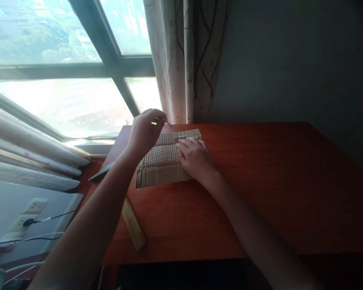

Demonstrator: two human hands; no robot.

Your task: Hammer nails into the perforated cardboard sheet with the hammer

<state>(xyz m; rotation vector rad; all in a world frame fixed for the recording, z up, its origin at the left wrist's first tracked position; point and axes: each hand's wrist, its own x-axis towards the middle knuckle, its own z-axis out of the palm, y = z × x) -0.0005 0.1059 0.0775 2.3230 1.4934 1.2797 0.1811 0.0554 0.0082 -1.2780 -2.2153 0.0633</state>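
Observation:
A brown cardboard sheet [160,173] lies on the table, its upper part covered with rows of small holes. Above its far edge, my left hand [147,129] is closed in a pinch on a thin dark stick [169,124]; its exact kind is too small to tell. My right hand [196,157] rests on the sheet's right side, palm down, fingers together and slightly bent, thumb apart. Just beyond these fingertips, a short row of small pale and dark pieces [180,137] sits at the holes. What lies under the right palm is hidden.
The reddish-brown wooden table [275,181] extends to the right. A yellowish wooden strip [133,225] lies near its front left, partly behind my left forearm. A greenish flat object [100,172] sits at the left edge. Window, curtains [187,60] and wall sockets [27,217] with cables surround it.

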